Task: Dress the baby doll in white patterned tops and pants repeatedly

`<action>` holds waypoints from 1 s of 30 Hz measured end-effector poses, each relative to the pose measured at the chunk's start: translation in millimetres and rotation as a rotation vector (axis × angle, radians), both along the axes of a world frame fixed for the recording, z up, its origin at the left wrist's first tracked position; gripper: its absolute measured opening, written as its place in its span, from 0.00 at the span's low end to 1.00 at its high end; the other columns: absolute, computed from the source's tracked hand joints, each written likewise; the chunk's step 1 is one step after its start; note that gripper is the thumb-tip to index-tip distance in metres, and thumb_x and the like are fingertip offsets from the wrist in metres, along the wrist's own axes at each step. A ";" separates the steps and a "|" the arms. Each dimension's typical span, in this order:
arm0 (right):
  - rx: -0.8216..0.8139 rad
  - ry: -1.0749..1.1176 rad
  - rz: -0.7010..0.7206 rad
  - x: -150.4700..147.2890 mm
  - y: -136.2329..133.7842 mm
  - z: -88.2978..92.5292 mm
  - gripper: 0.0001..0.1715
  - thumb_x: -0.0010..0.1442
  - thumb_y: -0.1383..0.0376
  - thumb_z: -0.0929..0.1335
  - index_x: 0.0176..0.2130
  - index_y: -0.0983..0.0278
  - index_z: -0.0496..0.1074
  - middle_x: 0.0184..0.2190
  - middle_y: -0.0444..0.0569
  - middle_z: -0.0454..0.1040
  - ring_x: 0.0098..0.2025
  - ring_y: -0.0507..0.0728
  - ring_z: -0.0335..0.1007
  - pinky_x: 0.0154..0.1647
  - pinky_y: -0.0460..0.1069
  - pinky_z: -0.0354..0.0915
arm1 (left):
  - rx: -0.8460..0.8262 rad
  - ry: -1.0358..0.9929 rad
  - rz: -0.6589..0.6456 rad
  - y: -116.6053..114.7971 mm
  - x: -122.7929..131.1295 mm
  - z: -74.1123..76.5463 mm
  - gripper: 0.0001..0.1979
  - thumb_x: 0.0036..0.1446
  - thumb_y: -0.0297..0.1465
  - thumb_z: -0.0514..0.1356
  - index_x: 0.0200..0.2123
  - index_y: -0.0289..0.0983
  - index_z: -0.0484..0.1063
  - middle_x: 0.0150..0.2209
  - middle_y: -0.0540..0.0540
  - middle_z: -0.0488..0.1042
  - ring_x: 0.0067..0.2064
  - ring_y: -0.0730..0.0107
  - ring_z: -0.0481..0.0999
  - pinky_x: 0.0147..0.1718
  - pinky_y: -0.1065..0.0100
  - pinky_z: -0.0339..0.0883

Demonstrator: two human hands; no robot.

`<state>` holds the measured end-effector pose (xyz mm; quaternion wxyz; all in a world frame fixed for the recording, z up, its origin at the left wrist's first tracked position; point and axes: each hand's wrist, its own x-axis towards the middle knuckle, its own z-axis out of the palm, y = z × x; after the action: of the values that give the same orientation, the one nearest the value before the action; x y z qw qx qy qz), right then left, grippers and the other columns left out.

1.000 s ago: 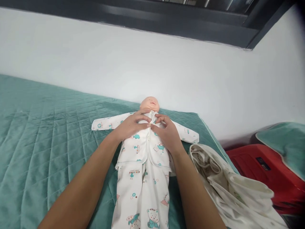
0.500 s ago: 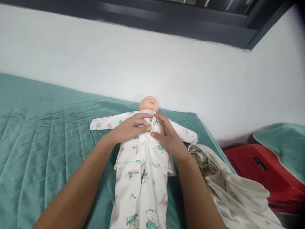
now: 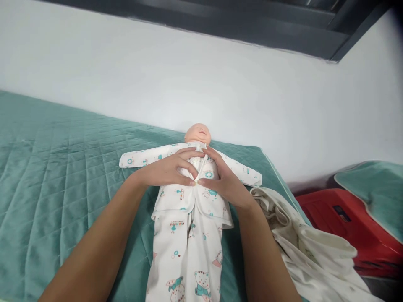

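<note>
A baby doll point(image 3: 197, 133) lies on its back on a teal quilted bed point(image 3: 63, 176), dressed in a white printed shirt point(image 3: 189, 195) and matching trousers point(image 3: 189, 256). Both my hands rest on the doll's chest at the shirt's front opening. My left hand point(image 3: 166, 170) pinches the left edge of the shirt with thumb and fingers. My right hand point(image 3: 225, 178) pinches the right edge, thumb meeting my left thumb at a small button on the placket.
A crumpled cream cloth point(image 3: 308, 247) lies on the bed to the right of the doll. Beyond the bed's right edge sits a red object point(image 3: 343, 226) with a teal cushion point(image 3: 374, 188) over it. A white wall point(image 3: 201, 84) runs behind the bed.
My hands have slid slightly down the shirt front, from near the collar to mid-chest, fingers still pinching the placket. The view shifted a little.
</note>
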<state>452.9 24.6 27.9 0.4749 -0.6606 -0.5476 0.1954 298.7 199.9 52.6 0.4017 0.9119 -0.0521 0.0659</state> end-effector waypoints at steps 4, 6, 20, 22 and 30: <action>0.086 -0.079 -0.013 -0.6 1.8 -1.8 0.43 0.54 0.60 0.76 0.64 0.51 0.61 0.70 0.45 0.51 0.72 0.60 0.44 0.72 0.59 0.45 | -0.014 -0.014 -0.015 4.9 0.1 -4.0 0.10 0.57 0.39 0.64 0.39 0.44 0.80 0.71 0.54 0.52 0.73 0.57 0.41 0.67 0.58 0.49; 0.123 -0.117 -0.019 -1.4 3.2 -2.8 0.42 0.53 0.60 0.76 0.63 0.52 0.61 0.69 0.47 0.54 0.71 0.61 0.47 0.71 0.59 0.47 | -0.008 -0.023 -0.015 6.2 0.6 -6.8 0.10 0.56 0.40 0.64 0.40 0.44 0.80 0.71 0.54 0.52 0.73 0.57 0.42 0.68 0.57 0.47; 0.202 -0.123 -0.043 -10.4 7.0 0.3 0.05 0.64 0.61 0.68 0.36 0.59 0.73 0.65 0.49 0.61 0.69 0.59 0.51 0.70 0.58 0.47 | -0.098 -0.061 -0.044 7.8 0.9 -7.5 0.07 0.55 0.37 0.65 0.37 0.43 0.80 0.69 0.50 0.57 0.71 0.55 0.50 0.67 0.57 0.49; 0.257 0.019 -0.086 -8.0 6.1 1.2 0.08 0.63 0.59 0.68 0.33 0.59 0.71 0.65 0.47 0.63 0.68 0.60 0.55 0.68 0.59 0.51 | -0.150 -0.057 -0.025 11.0 -1.5 -6.2 0.07 0.55 0.36 0.65 0.37 0.42 0.81 0.68 0.49 0.59 0.70 0.53 0.52 0.65 0.56 0.52; 0.314 0.551 -0.876 46.5 -23.7 -17.8 0.17 0.51 0.54 0.70 0.37 0.63 0.75 0.40 0.52 0.79 0.43 0.61 0.75 0.42 0.54 0.71 | -0.845 -0.363 0.416 30.9 -41.2 -39.0 0.10 0.51 0.37 0.68 0.35 0.38 0.78 0.57 0.42 0.74 0.57 0.53 0.72 0.55 0.57 0.66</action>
<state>499.3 0.9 10.2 0.7309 -0.6726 -0.0987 0.0608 257.5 230.8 13.6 0.6986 0.6345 0.0927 0.3175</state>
